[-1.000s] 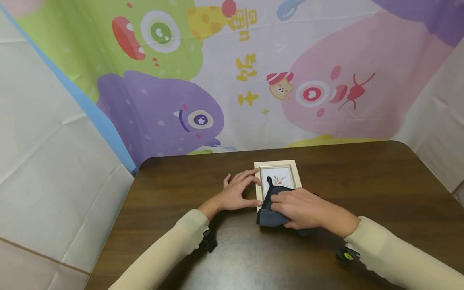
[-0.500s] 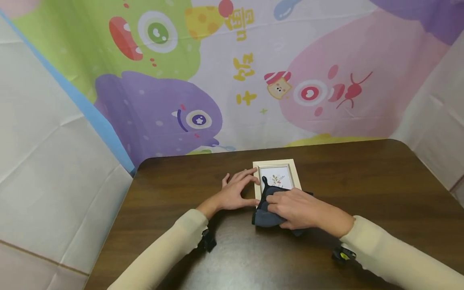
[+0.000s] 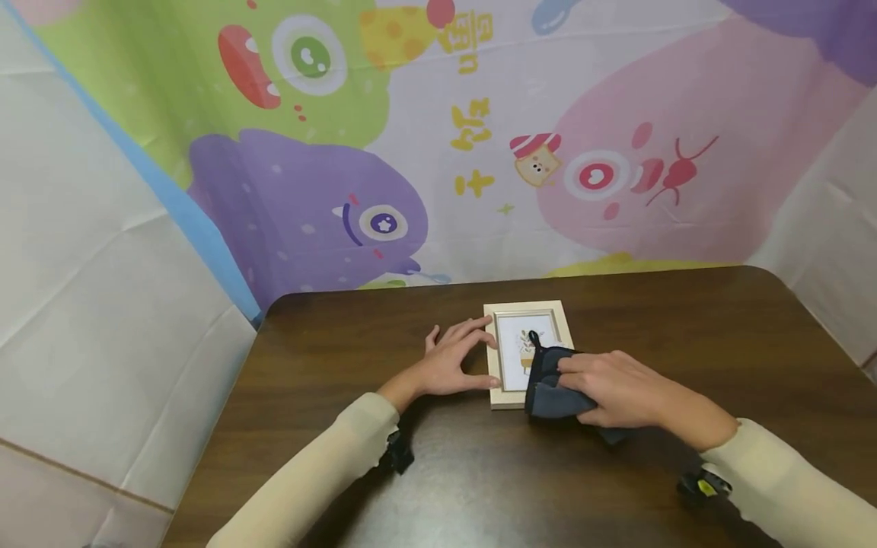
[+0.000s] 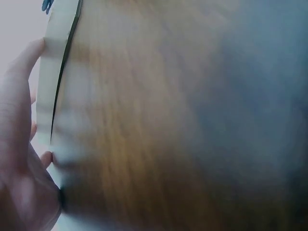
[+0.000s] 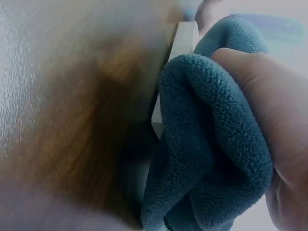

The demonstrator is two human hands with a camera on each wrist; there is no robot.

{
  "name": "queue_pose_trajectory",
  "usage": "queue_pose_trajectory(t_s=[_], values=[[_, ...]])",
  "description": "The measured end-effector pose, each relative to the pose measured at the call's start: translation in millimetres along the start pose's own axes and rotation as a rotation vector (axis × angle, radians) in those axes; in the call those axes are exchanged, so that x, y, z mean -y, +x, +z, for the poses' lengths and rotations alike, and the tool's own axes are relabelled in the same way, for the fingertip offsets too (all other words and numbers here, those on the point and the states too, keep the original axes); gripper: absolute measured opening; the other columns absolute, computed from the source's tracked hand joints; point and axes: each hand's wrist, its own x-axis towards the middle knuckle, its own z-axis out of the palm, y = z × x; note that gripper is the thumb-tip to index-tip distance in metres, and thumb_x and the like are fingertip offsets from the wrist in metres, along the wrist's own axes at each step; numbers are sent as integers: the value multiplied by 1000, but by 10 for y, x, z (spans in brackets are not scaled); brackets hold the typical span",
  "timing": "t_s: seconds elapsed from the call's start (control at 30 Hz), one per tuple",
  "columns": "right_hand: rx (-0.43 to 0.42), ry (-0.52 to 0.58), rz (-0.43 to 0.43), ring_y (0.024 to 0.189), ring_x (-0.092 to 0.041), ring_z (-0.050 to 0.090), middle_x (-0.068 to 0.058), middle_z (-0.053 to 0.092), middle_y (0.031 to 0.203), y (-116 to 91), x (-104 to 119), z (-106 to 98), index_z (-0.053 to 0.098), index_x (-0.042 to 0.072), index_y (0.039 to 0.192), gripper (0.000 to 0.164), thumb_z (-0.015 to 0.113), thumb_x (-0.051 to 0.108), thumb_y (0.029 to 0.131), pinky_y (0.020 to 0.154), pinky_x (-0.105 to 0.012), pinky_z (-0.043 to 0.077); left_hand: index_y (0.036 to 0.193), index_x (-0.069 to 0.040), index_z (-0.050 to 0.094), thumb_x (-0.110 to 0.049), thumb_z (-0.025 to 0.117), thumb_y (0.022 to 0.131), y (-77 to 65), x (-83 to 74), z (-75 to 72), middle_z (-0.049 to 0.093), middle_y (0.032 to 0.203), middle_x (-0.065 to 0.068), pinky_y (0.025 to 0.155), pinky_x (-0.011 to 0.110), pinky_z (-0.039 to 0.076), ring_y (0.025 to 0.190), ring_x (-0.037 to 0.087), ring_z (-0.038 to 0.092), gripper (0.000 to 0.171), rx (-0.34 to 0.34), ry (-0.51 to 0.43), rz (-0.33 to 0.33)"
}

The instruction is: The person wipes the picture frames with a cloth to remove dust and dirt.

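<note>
A cream picture frame [image 3: 496,358] lies flat on the table, with a plant picture behind its front. The left hand [image 3: 452,365] rests against its left border, fingers spread and thumb touching the lower left side. In the left wrist view, fingers [image 4: 21,67] meet the pale frame edge [image 4: 55,62]. The right hand [image 3: 623,390] grips a bunched dark blue-grey cloth [image 3: 558,399] with a black hem and hanging loop, over the frame's lower right part, which it hides. Close up in the right wrist view, the fluffy cloth [image 5: 192,130] bulges from under the right hand [image 5: 284,110].
The dark brown wooden table [image 3: 384,327] has rounded far corners. Behind it hangs a curtain [image 3: 479,243] printed with cartoon monsters. Pale panels [image 3: 103,266] stand at both sides. Each wrist carries a small black device [image 3: 702,485].
The right hand has moved right with the cloth, uncovering more of the picture and the frame's lower left corner. The left hand has stayed at the frame's left side.
</note>
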Motion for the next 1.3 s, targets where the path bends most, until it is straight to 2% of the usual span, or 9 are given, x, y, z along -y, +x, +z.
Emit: queue_pose_trajectory(t_s=[0.17, 0.33, 0.47, 0.67, 0.8, 1.1, 1.3], values=[[-30, -24, -29, 88, -13, 65, 2, 66, 106, 18, -6, -24, 73, 18, 104, 40, 90, 33, 71, 55, -27, 48, 128, -39, 50, -67, 69, 84, 0, -15, -6, 17, 170, -14, 116, 76, 1, 160, 28, 17, 56, 8, 1, -15], [-98, -43, -61, 83, -10, 60, 6, 61, 99, 125, 93, -118, 72, 20, 102, 40, 91, 35, 69, 52, -24, 44, 128, -40, 50, -69, 68, 84, 17, -4, 0, 17, 170, -15, 116, 76, 1, 160, 28, 17, 56, 10, 1, -11], [-127, -51, -83, 84, -10, 59, 7, 61, 98, 223, 198, -180, 72, 21, 104, 43, 91, 37, 69, 53, -25, 46, 129, -40, 50, -67, 68, 85, 21, -1, 0, 17, 170, -15, 116, 76, 2, 160, 27, 17, 55, 12, 2, -11], [-57, -66, -122, 85, -9, 56, 8, 60, 98, 352, 343, -119, 72, 22, 109, 46, 90, 42, 72, 57, -25, 50, 129, -39, 50, -63, 70, 85, 21, -2, 4, 16, 170, -16, 117, 75, 1, 160, 27, 16, 54, 18, 6, -19], [-6, -99, -144, 83, -9, 55, 8, 60, 98, 418, 430, -23, 72, 22, 107, 42, 87, 45, 76, 55, -23, 47, 129, -39, 50, -62, 70, 86, 28, 5, 8, 15, 171, -14, 117, 75, 2, 160, 26, 16, 53, 23, 9, -18], [7, -187, -205, 78, -8, 54, 7, 59, 97, 544, 604, 140, 76, 22, 95, 34, 79, 54, 82, 49, -20, 40, 132, -38, 49, -53, 71, 88, 33, 37, 20, 16, 171, -13, 115, 77, 3, 160, 27, 17, 52, 9, 24, -4], [10, -198, -183, 77, -8, 54, 7, 60, 97, 546, 640, 158, 76, 22, 93, 36, 83, 53, 78, 49, -20, 39, 133, -37, 49, -53, 71, 87, 41, 32, 28, 16, 171, -13, 115, 78, 3, 160, 27, 16, 53, 12, 24, -1]])
